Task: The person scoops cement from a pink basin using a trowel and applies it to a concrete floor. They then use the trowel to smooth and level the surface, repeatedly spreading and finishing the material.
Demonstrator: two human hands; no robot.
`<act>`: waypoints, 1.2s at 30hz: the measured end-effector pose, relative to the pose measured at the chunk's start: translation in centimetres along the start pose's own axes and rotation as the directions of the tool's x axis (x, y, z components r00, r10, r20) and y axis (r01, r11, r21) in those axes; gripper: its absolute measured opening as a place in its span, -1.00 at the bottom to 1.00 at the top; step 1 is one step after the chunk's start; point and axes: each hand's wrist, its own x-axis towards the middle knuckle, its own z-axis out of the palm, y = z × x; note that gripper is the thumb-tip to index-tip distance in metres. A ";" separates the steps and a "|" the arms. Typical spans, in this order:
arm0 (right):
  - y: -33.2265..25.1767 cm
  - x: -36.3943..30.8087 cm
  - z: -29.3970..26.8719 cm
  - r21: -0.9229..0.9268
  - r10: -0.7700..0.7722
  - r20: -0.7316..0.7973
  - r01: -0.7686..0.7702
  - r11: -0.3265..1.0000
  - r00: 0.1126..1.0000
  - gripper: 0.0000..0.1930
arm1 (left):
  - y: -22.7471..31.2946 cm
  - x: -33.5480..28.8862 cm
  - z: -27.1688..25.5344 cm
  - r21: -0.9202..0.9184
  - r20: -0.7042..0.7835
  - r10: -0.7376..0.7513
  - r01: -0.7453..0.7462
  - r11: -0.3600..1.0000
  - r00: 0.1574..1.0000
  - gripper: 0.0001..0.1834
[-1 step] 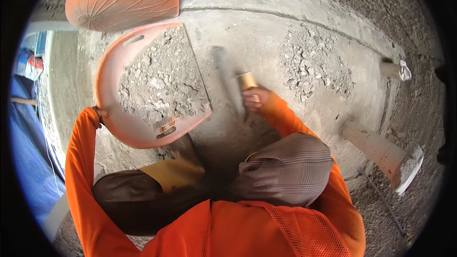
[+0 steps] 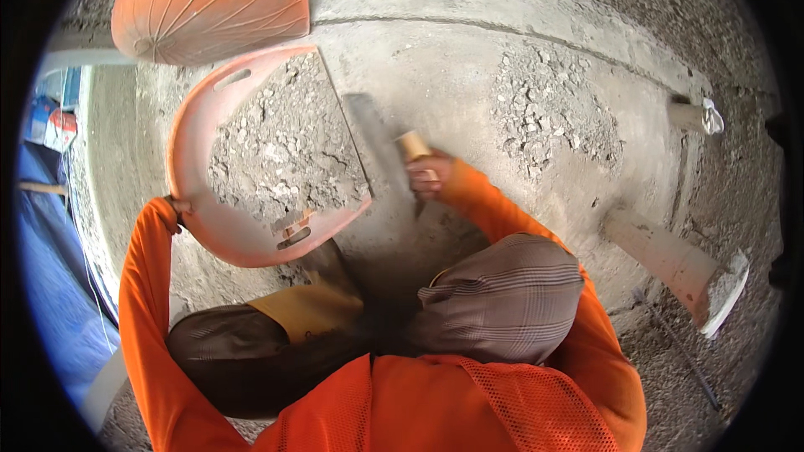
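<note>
My left hand (image 2: 179, 211) is closed on the rounded rim of an orange plastic scoop pan (image 2: 191, 146), at its near left side. Grey crumbled mortar rubble (image 2: 289, 138) lies heaped in the pan, up to its straight open edge. In my right hand (image 2: 430, 174) is the wooden handle (image 2: 414, 146) of a plastering trowel, fingers wrapped round it. The long flat grey blade (image 2: 368, 130), smeared by motion, lies close beside the pan's straight edge; whether they touch I cannot tell.
A second orange pan (image 2: 213, 8) rests bottom-up at the far left. Loose rubble (image 2: 553, 109) is spread on the concrete floor (image 2: 435, 59) to the right. Two pipe stubs (image 2: 662, 259) with wrapped ends and a thin rod (image 2: 682, 351) are farther right. A blue tarp (image 2: 63, 259) hangs at the left.
My right hand and the trowel have moved left, bringing the blade nearer the pan's straight edge. My left hand keeps its hold on the rim.
</note>
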 end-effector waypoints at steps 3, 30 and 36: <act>0.2 5.6 1.2 -0.177 0.023 -0.131 -0.046 0.983 0.991 -0.77 | -0.7 0.8 -0.2 -0.174 0.044 -0.099 0.105 0.979 0.994 -0.35; -3.1 -10.8 -8.8 -0.971 0.006 -0.219 -0.217 -0.103 0.976 -0.44 | 3.2 -3.1 0.1 -0.285 0.050 -0.157 0.165 0.944 0.986 -0.20; -8.5 -18.2 -16.4 -0.727 -0.294 -0.400 -0.105 0.678 0.868 -0.56 | 1.3 0.0 -1.2 -0.320 0.124 -0.110 0.144 0.936 0.986 -0.23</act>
